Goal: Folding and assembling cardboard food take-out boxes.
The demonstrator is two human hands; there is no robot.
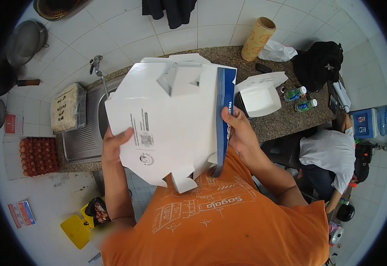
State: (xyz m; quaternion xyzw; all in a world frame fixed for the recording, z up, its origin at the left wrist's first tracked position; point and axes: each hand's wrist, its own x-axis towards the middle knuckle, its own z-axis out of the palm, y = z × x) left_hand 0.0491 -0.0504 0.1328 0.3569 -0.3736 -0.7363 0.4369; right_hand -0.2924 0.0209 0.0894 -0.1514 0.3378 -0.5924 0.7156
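Observation:
Between my two hands is a flat, unfolded white cardboard box [169, 115] with cut flaps, small printed marks and a blue band along its right side. My left hand [112, 145] grips its left edge, thumb lying on top. On the right edge, my right hand [239, 133] closes over the blue band with its thumb on top; the fingers beneath the card are hidden on both sides. Just beyond my right hand, a white folded box [261, 98] stands on the granite counter [286, 117] with its lid raised.
At left are a steel sink [76, 148] with a tap [96, 66], a bagged pale block [67, 108] and stacked egg trays [38, 155]. A film roll [258, 39], green-labelled bottles [306, 105] and a black bag [320, 66] occupy the right counter. A person in a grey shirt [326, 153] sits at right.

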